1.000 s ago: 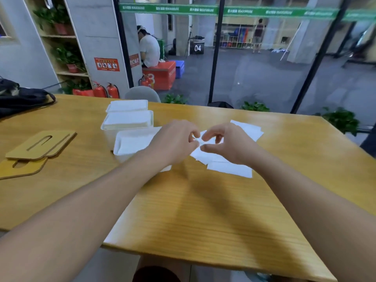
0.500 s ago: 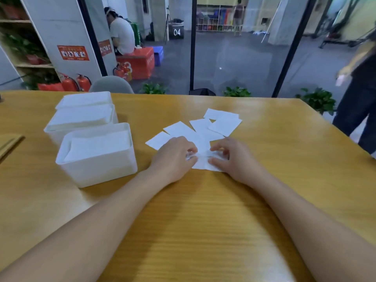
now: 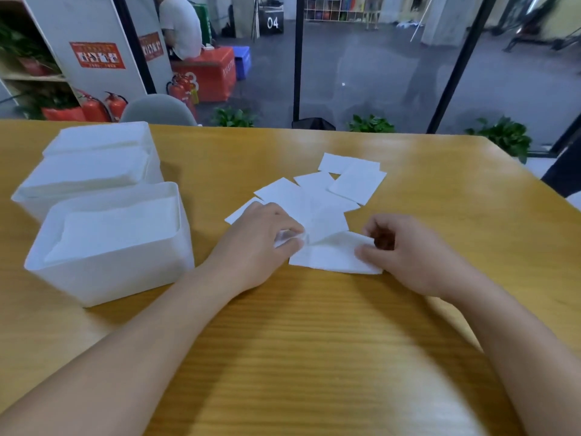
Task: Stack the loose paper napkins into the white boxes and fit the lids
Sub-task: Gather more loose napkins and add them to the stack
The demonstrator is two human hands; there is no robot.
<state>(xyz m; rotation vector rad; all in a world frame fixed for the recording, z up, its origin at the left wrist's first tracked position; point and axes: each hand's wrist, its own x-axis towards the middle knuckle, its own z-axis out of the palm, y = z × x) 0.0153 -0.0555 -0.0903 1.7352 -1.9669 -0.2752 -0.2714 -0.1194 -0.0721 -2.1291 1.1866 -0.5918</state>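
Several loose white paper napkins (image 3: 317,196) lie scattered on the wooden table (image 3: 314,357). The nearest napkin (image 3: 330,254) is lifted a little off the table: my left hand (image 3: 261,243) pinches its left edge and my right hand (image 3: 405,253) pinches its right corner. To the left stands an open white box (image 3: 110,272) with a stack of napkins inside. Behind it are two more white boxes (image 3: 85,174) holding napkins, one behind the other. No lid shows in this view.
A grey chair back (image 3: 158,110) stands at the table's far edge. Beyond the glass wall are potted plants (image 3: 371,124), red fire extinguishers (image 3: 103,108) and a seated person (image 3: 180,26). A dark-clothed figure (image 3: 562,171) stands at the right table edge.
The view has tilted down and left. My hands, which worked close together over the pile, have drawn apart, and the nearest napkin now stretches between them.
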